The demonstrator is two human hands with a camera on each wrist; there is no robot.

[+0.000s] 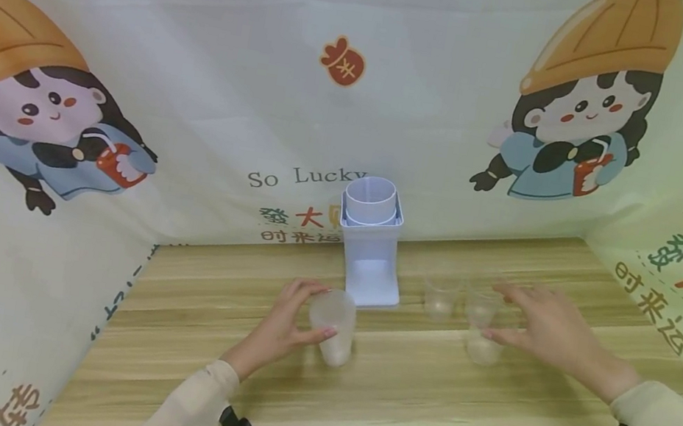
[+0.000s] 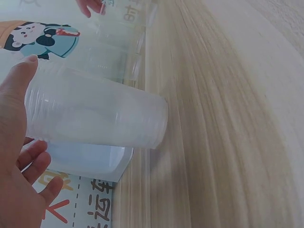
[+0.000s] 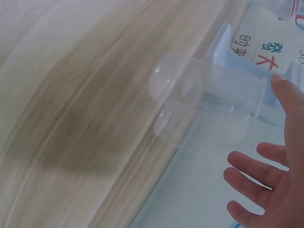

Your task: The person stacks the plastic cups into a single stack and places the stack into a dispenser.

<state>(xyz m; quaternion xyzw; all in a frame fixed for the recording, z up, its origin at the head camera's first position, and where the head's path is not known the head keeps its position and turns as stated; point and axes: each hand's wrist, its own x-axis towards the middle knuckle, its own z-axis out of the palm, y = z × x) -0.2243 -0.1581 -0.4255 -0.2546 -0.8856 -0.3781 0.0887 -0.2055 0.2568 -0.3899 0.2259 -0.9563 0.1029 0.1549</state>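
Cream sleeves (image 1: 183, 408) come in at the bottom and lower right of the frame. Just below centre, the left hand (image 1: 289, 324) pinches a frosted cup stack (image 1: 338, 339) between thumb and fingers, its long axis roughly upright. Well apart, right of centre, stand clear cups (image 1: 480, 309); the right hand (image 1: 554, 330) is much the nearer to them, thumb and fingers spread about the closest; whether they touch, I can't tell.

Right hand (image 3: 290, 187) just beside clear cups (image 3: 230, 92), thumb contact unclear.
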